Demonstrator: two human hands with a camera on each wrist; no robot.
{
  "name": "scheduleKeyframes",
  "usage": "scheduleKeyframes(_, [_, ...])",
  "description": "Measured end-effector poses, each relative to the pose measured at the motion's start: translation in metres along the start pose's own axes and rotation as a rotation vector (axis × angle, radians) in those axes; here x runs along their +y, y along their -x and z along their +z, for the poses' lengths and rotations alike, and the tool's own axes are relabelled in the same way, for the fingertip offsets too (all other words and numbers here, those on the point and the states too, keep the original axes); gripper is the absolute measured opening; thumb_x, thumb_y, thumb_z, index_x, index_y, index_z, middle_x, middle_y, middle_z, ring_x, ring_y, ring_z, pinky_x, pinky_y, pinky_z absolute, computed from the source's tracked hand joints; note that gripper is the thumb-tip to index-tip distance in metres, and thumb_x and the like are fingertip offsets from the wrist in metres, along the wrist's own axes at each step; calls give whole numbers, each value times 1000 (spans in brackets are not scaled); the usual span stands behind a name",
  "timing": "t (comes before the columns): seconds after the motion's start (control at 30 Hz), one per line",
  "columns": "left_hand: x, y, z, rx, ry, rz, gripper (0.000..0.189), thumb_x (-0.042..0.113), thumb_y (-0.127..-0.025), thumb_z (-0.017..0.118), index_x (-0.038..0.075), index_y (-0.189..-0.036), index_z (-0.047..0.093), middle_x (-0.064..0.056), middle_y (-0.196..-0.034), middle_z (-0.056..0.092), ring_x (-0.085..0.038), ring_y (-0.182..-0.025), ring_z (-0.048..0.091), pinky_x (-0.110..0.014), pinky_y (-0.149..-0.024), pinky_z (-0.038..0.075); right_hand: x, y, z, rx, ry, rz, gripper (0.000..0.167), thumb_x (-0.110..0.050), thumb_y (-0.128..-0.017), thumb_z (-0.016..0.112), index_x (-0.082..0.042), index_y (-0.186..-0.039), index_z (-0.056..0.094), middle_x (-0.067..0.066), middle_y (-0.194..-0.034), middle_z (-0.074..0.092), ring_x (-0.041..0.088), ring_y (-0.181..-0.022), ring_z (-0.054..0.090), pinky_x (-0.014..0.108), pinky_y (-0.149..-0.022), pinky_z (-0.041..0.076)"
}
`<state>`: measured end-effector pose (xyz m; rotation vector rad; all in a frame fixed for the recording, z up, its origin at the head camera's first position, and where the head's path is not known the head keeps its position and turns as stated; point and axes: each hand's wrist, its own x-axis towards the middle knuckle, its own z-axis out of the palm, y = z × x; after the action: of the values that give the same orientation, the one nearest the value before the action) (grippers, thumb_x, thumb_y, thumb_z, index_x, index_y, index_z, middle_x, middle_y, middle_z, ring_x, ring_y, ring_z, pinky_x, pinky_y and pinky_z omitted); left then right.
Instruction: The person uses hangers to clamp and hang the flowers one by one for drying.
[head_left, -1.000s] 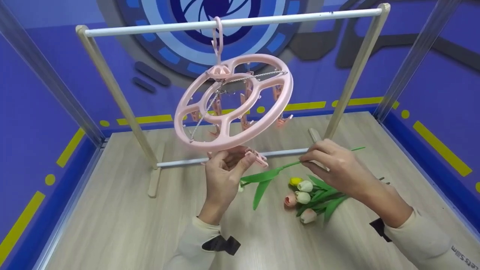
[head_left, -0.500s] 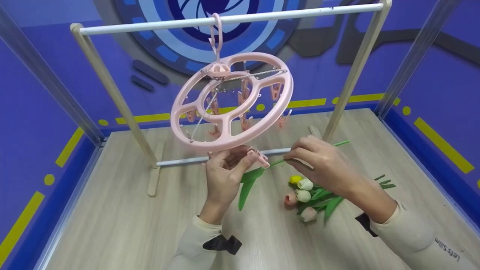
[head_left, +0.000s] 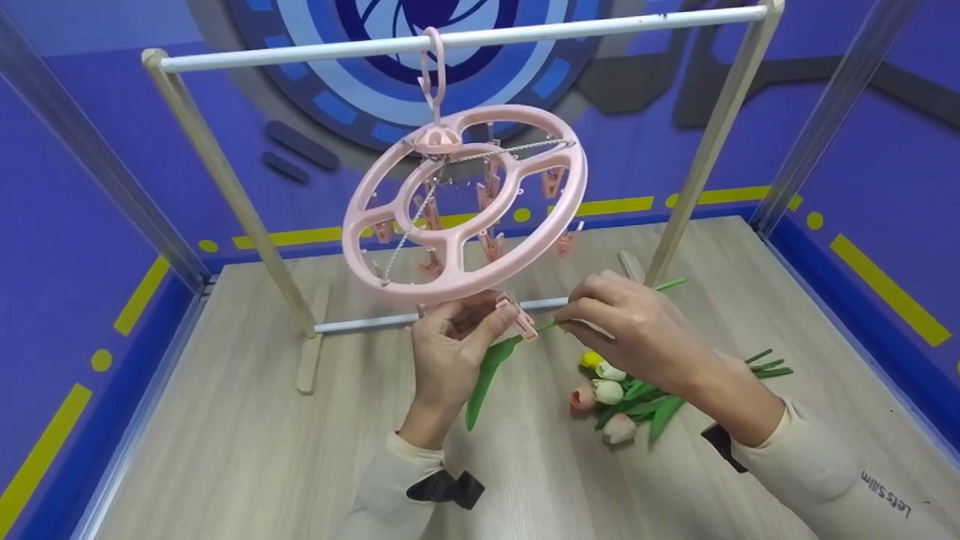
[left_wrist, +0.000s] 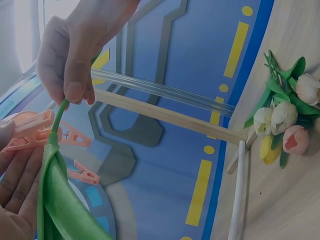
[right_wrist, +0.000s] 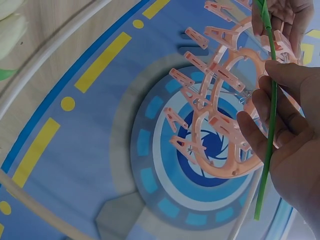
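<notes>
A pink round clip hanger (head_left: pixel 457 279) tilts down towards me, its near rim just over my left hand (head_left: pixel 446 367). That hand pinches a pink clothespin (head_left: pixel 525 324) between thumb and fingers. My right hand (head_left: pixel 637 322) pinches the thin green stem of an artificial tulip (head_left: pixel 486 379), whose leaf droops beside the left hand. In the left wrist view the stem (left_wrist: pixel 58 117) passes right at the clothespin's tip. The stem's cut end (right_wrist: pixel 261 200) sticks out past the right palm in the right wrist view. The tulip's bloom is hidden.
Several artificial tulips, among them a pink one (head_left: pixel 619 429), lie on the wooden table (head_left: pixel 247 450) below the right hand. The hanger hooks over the white top bar (head_left: pixel 600 30) of a wooden-legged stand. More clothespins (head_left: pixel 551 182) dangle under its ring.
My right hand has moved left, bringing the tulip's stem up to the clothespin and its leaf beside the left hand. The left hand keeps its place on the clothespin.
</notes>
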<state>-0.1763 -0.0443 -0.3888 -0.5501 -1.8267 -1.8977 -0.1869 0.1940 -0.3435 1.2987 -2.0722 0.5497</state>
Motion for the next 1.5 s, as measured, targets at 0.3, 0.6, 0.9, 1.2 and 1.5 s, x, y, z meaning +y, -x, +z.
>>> scheduleKeyframes(0.3, [1,0,0,2,-13,-4,19,8,-92,84,2,-110,79,0,-101,79,-24,-90,76,-38,-80,65,-2,-3,0,7,2,-16,31,4,-78,92,-8,-103,77,2,-95,69,18,-80,59,26,-62,54])
scheduleKeyframes(0.6, [3,0,0,-14,-1,-33,23,9,-93,84,1,-114,80,-2,-105,79,-23,-93,76,-39,-83,65,-3,-4,-1,1,-2,-7,32,5,-78,92,-7,-103,77,2,-94,69,18,-81,60,28,-64,56])
scheduleKeyframes(0.9, [4,0,0,-21,-1,-37,23,8,-94,83,-1,-115,79,-5,-105,79,-23,-94,76,-38,-85,65,-2,-4,0,4,-6,-16,32,5,-78,92,-7,-104,77,2,-95,69,19,-81,60,28,-64,57])
scheduleKeyframes(1.2, [5,2,-1,-19,-59,-95,28,15,-94,84,2,-118,79,-1,-105,79,-18,-94,76,-33,-82,64,-3,-2,0,5,-6,-8,34,6,-77,92,-9,-104,77,1,-94,68,18,-82,59,28,-64,55])
scheduleKeyframes(1.5, [7,5,-8,-52,-108,-65,37,17,-95,84,2,-127,76,-3,-113,79,-16,-101,76,-33,-90,63,0,-2,1,8,-10,-13,33,6,-78,92,-8,-104,77,1,-95,69,18,-82,60,26,-65,55])
